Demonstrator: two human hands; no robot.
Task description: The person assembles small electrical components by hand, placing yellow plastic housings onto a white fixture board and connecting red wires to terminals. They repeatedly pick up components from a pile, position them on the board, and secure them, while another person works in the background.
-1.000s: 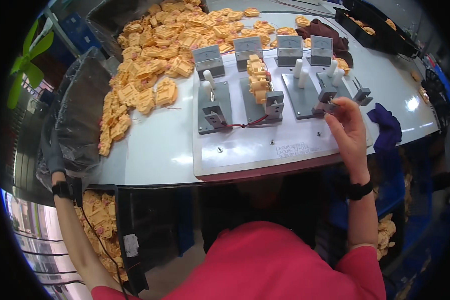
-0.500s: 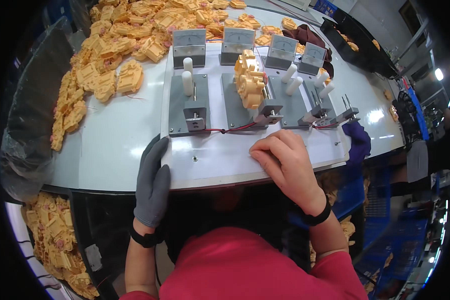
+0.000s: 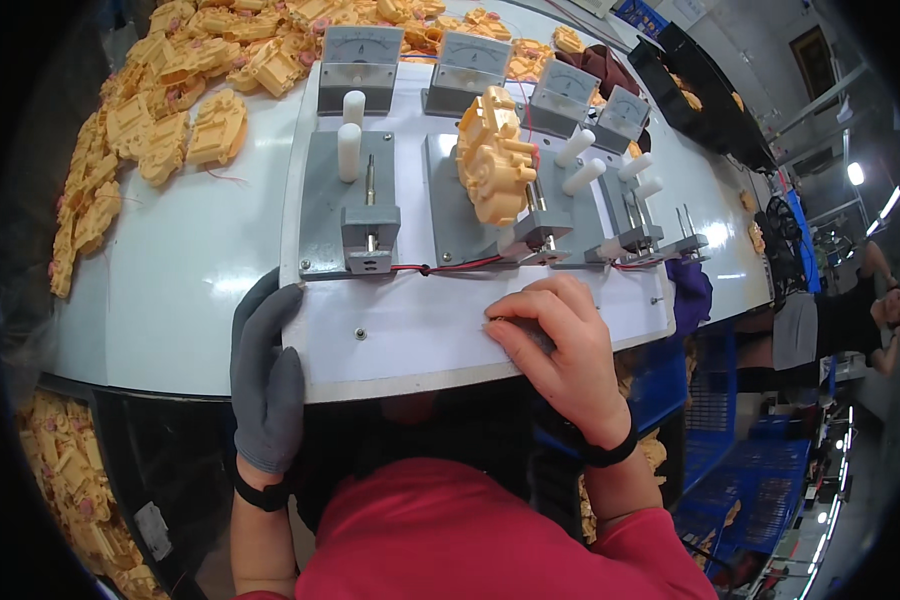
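My left hand point(image 3: 267, 375), in a grey glove, rests against the left front corner of a white board point(image 3: 420, 325). Its fingers are stretched along the board's edge, the thumb apart from them. Bare, my right hand point(image 3: 562, 345) lies over the board's front part, thumb and forefinger pinched together; whatever is between them is too small to make out. Beyond it, a yellow plastic gearbox-like part point(image 3: 495, 160) sits upright on the second grey test fixture point(image 3: 450, 225). The leftmost grey fixture point(image 3: 320, 230) carries white pegs point(image 3: 349, 152) and metal pins, with no yellow part on it.
Several analog meters point(image 3: 361, 58) stand behind the fixtures. Yellow parts point(image 3: 160, 130) are heaped at the back and left. A purple cloth point(image 3: 690, 290) lies right of the board, a black tray point(image 3: 705, 95) farther back. Blue crates point(image 3: 740, 490) stand below, and another person point(image 3: 870, 310) is at far right.
The view has shifted slightly, so the board and fixtures appear a little nearer and farther left. Both hands keep nearly the same pose; the yellow part stays on its fixture.
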